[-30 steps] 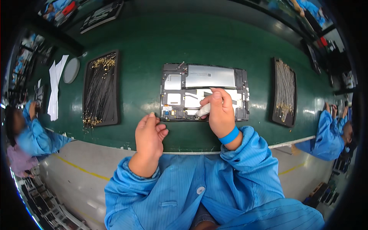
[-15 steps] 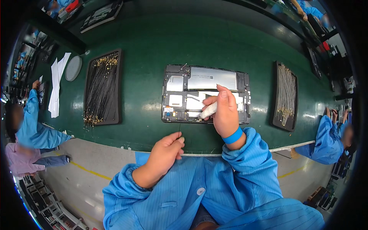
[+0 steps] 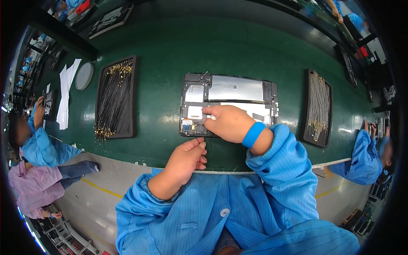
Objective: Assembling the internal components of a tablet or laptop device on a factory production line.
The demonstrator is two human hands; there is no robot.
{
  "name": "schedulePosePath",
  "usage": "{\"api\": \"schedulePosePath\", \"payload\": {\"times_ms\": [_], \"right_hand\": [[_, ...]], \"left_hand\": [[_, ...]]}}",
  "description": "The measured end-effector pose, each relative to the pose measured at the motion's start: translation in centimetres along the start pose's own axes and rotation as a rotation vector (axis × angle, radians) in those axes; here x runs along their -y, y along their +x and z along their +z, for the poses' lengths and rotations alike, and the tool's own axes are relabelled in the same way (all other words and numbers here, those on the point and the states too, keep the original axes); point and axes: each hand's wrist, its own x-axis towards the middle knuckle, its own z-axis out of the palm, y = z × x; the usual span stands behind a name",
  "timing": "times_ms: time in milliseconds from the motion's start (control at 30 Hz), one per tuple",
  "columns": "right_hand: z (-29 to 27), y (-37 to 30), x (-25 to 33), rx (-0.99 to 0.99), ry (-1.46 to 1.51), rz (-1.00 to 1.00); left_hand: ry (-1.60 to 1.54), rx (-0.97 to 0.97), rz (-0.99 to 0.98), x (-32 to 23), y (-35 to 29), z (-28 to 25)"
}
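An opened tablet [image 3: 238, 88] lies on the green bench in front of me, with its silver battery and inner parts bare. My right hand [image 3: 231, 123] is closed over the tablet's lower left part, and its fingers cover what they work on there. A bit of a white-wrapped tool [image 3: 212, 117] shows in that hand; its tip is hidden. At the tablet's front edge my left hand [image 3: 180, 159] pinches a thin black cable [image 3: 198, 140], which runs up to the tablet's lower edge.
A dark tray [image 3: 134, 97] of black cables with gold ends stands left of the tablet. Another tray [image 3: 307, 106] holds grey cables at the right. White paper strips [image 3: 63, 102] and a round dish [image 3: 84, 76] lie farther left. People in blue [image 3: 42, 146] sit along the bench.
My right hand has moved left and turned palm down over the tablet's lower left, so the white-wrapped tool is mostly covered. My left hand has risen slightly toward the tablet's edge.
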Motion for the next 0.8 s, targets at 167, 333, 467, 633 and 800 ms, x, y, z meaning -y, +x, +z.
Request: {"api": "schedulePosePath", "payload": {"times_ms": [167,333,467,633,800], "right_hand": [[-0.3,0.5,0.0,0.049,-0.048,-0.006],[-0.2,0.8,0.0,0.074,-0.076,-0.039],[0.4,0.9,-0.2,-0.003,-0.075,-0.051],[0.5,1.2,-0.2,0.09,-0.001,0.116],[-0.5,0.1,-2.5,-0.393,0.328,0.149]], "left_hand": [[0.058,-0.006,-0.09,0.3,-0.5,0.3],[-0.074,-0.01,-0.055,0.2,-0.1,-0.1],[-0.033,-0.011,-0.018,-0.7,0.6,-0.1],[0.081,-0.032,-0.009,-1.0,0.5,0.2],[-0.036,-0.026,0.102,-0.3,0.3,-1.6]]}}
